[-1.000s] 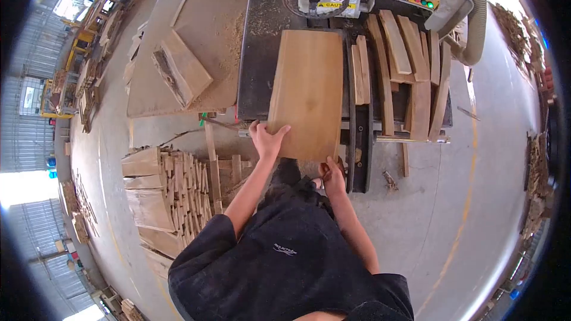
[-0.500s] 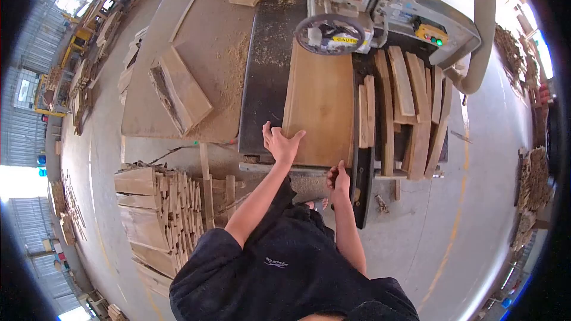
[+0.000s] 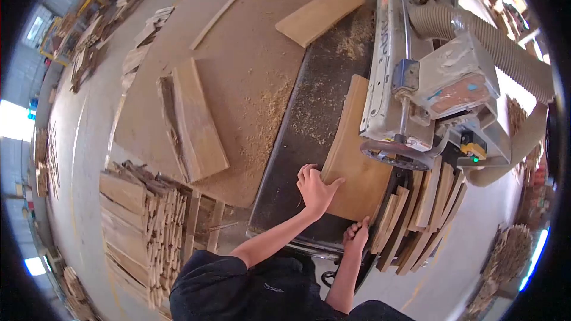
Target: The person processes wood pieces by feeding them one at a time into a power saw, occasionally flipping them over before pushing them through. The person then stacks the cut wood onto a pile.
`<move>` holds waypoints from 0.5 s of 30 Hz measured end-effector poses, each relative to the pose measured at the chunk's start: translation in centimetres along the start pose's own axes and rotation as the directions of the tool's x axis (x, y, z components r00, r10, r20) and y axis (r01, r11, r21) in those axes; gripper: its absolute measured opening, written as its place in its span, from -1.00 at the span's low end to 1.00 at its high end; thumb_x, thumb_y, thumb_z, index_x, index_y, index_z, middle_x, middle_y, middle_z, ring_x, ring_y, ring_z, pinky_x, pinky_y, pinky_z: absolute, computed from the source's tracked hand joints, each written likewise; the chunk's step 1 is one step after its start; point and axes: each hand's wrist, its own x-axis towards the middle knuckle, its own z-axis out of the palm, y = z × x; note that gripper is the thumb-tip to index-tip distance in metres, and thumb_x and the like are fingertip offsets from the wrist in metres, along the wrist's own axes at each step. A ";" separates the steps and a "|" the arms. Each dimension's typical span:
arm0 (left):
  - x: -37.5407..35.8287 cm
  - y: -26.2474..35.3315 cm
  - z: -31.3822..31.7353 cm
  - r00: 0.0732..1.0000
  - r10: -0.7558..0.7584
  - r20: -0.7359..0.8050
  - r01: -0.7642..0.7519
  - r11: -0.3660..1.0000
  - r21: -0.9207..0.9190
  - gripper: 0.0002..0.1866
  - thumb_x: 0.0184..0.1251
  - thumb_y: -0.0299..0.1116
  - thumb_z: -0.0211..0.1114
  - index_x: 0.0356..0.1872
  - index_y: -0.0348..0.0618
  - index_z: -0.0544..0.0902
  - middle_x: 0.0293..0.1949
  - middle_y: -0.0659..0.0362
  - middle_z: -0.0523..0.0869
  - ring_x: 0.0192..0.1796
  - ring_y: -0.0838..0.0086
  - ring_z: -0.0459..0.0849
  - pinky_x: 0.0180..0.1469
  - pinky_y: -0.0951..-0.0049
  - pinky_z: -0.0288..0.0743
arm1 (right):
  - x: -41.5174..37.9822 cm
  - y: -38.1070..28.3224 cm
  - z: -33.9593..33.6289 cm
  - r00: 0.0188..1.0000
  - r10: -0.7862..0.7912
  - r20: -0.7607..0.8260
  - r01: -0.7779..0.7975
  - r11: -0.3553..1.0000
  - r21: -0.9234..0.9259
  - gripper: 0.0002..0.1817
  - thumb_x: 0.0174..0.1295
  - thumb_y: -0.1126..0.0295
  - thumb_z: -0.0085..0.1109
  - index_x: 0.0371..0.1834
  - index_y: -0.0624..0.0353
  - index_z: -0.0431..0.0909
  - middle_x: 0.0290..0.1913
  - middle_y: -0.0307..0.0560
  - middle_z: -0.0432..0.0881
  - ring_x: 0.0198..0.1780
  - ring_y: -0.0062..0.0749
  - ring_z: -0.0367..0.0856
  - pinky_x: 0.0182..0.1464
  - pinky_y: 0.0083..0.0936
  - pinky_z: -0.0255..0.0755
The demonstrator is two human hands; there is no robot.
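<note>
A wide wooden board (image 3: 351, 172) lies flat on the black machine table (image 3: 297, 125), its far part running alongside and partly under the sawing machine's head (image 3: 389, 65). My left hand (image 3: 317, 189) rests at the board's left edge, fingers spread on the table side and thumb over the board's top. At the near right corner of the same board, my right hand (image 3: 355, 235) has its fingers curled in, with a fingertip and thumb against the corner. What lies inside those curled fingers is hidden. A handwheel (image 3: 397, 156) hangs over the board's right part.
Several narrow wood strips (image 3: 425, 208) lie right of the board. On the brown side table (image 3: 250, 65) are a bark-edged plank (image 3: 199, 125), a thin stick (image 3: 219, 16) and sawdust. Another board (image 3: 321, 15) lies farther off. Stacked planks (image 3: 143, 220) stand at lower left.
The board and both hands have moved forward along the machine table, the board's far end now beside the machine head. The camera view has shifted and turned, bringing the machine closer.
</note>
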 end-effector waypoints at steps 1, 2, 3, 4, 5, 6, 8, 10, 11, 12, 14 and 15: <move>1.4 -0.1 0.1 0.999 0.013 0.030 -0.013 1.000 0.004 -0.25 -0.12 0.08 0.66 -0.12 -0.29 0.48 0.26 -0.10 0.45 0.46 -0.01 0.25 0.41 -0.07 0.15 | -0.2 -0.2 1.2 0.999 -0.022 -0.049 0.022 1.000 -0.008 -0.48 0.43 -0.21 0.07 -0.54 -0.13 0.30 -0.69 -0.39 0.29 -0.76 -0.58 0.18 -0.71 -0.57 0.00; 2.5 -0.3 0.2 0.991 0.108 0.079 -0.113 0.992 0.062 -0.21 -0.13 0.09 0.66 -0.04 -0.28 0.48 0.27 -0.12 0.42 0.43 -0.04 0.26 0.39 -0.10 0.15 | -0.1 -0.5 2.1 0.996 -0.029 -0.079 0.030 0.999 0.015 -0.48 0.43 -0.21 0.07 -0.54 -0.13 0.30 -0.69 -0.39 0.29 -0.76 -0.58 0.18 -0.71 -0.57 0.00; 3.6 -0.4 0.4 0.972 0.199 0.129 -0.213 0.971 0.107 -0.16 -0.14 0.11 0.66 0.04 -0.28 0.48 0.28 -0.13 0.39 0.40 -0.08 0.27 0.37 -0.13 0.14 | -0.1 -1.0 2.8 0.997 -0.039 -0.062 0.039 0.999 0.008 -0.48 0.43 -0.21 0.07 -0.55 -0.14 0.29 -0.68 -0.39 0.29 -0.75 -0.58 0.18 -0.70 -0.57 0.01; 5.6 -0.2 0.5 0.928 0.354 0.114 -0.365 0.925 0.102 -0.08 -0.14 0.13 0.65 0.17 -0.24 0.45 0.31 -0.15 0.34 0.41 -0.10 0.24 0.39 -0.16 0.11 | 0.2 -1.5 3.2 0.998 -0.052 -0.035 0.052 0.999 -0.003 -0.48 0.43 -0.21 0.07 -0.56 -0.14 0.29 -0.67 -0.39 0.29 -0.74 -0.59 0.18 -0.70 -0.57 0.01; 8.2 0.0 0.4 0.860 0.502 0.090 -0.509 0.855 0.103 0.00 -0.14 0.14 0.65 0.29 -0.21 0.42 0.34 -0.17 0.29 0.43 -0.13 0.22 0.41 -0.19 0.07 | 0.8 -1.8 3.4 0.998 -0.059 -0.013 0.059 0.998 -0.005 -0.49 0.45 -0.19 0.06 -0.56 -0.13 0.30 -0.67 -0.38 0.31 -0.73 -0.59 0.19 -0.69 -0.57 0.04; 11.2 1.1 0.1 0.819 0.549 0.170 -0.572 0.805 0.159 0.06 -0.16 0.16 0.65 0.37 -0.15 0.37 0.39 -0.19 0.24 0.46 -0.13 0.18 0.44 -0.20 0.05 | 1.3 -2.0 3.7 0.997 -0.070 -0.021 0.070 0.997 0.007 -0.49 0.45 -0.19 0.06 -0.56 -0.13 0.30 -0.67 -0.38 0.31 -0.73 -0.59 0.19 -0.69 -0.57 0.04; 18.6 3.6 -0.6 0.764 0.596 0.247 -0.643 0.729 0.233 0.14 -0.17 0.17 0.65 0.47 -0.07 0.30 0.48 -0.22 0.13 0.52 -0.14 0.10 0.50 -0.20 0.00 | 2.2 -2.5 4.5 0.996 -0.082 0.020 0.081 0.996 0.042 -0.50 0.47 -0.16 0.05 -0.55 -0.13 0.29 -0.66 -0.36 0.32 -0.71 -0.58 0.21 -0.67 -0.56 0.05; 28.0 5.6 -0.4 0.748 0.639 0.180 -0.664 0.714 0.223 0.15 -0.17 0.15 0.67 0.49 -0.02 0.29 0.55 -0.25 0.01 0.57 -0.19 0.01 0.53 -0.20 0.00 | 2.4 -3.5 5.9 0.995 -0.095 0.018 0.094 0.993 0.076 -0.50 0.47 -0.15 0.05 -0.53 -0.11 0.28 -0.67 -0.34 0.31 -0.71 -0.57 0.22 -0.65 -0.56 0.06; 32.8 6.5 -0.6 0.709 0.700 0.084 -0.691 0.667 0.278 0.11 -0.10 0.19 0.62 0.49 -0.01 0.29 0.54 -0.25 0.03 0.56 -0.20 0.05 0.54 -0.18 0.01 | 2.8 -4.0 6.6 0.996 -0.088 0.015 0.087 0.995 0.054 -0.50 0.47 -0.16 0.05 -0.52 -0.10 0.28 -0.67 -0.34 0.31 -0.71 -0.56 0.21 -0.65 -0.57 0.07; 36.6 8.5 -1.5 0.778 0.626 0.063 -0.606 0.718 0.344 0.12 -0.10 0.23 0.58 0.50 0.02 0.27 0.53 -0.25 0.06 0.57 -0.18 0.02 0.52 -0.24 -0.02 | 3.1 -4.2 7.2 0.997 -0.079 0.010 0.078 0.996 0.033 -0.50 0.47 -0.16 0.04 -0.51 -0.09 0.27 -0.67 -0.33 0.30 -0.71 -0.55 0.21 -0.64 -0.57 0.07; 48.3 8.9 -2.3 0.808 0.578 0.115 -0.535 0.638 0.553 0.18 -0.09 0.38 0.50 0.54 0.01 0.22 0.54 -0.26 0.07 0.58 -0.16 0.04 0.52 -0.23 -0.04 | 3.9 -4.3 9.2 0.991 -0.099 -0.089 0.101 0.995 0.015 -0.45 0.49 -0.17 -0.01 -0.54 -0.03 0.28 -0.69 -0.31 0.30 -0.74 -0.53 0.24 -0.67 -0.56 0.10; 51.7 9.1 -3.8 0.853 0.495 0.165 -0.473 0.599 0.646 0.23 -0.13 0.43 0.50 0.55 0.00 0.20 0.55 -0.26 0.06 0.59 -0.14 0.03 0.52 -0.22 -0.05 | 3.7 -3.8 10.4 0.940 -0.299 -0.166 0.279 0.951 -0.135 -0.43 0.51 -0.18 -0.05 -0.56 0.00 0.29 -0.70 -0.30 0.30 -0.75 -0.51 0.26 -0.69 -0.54 0.12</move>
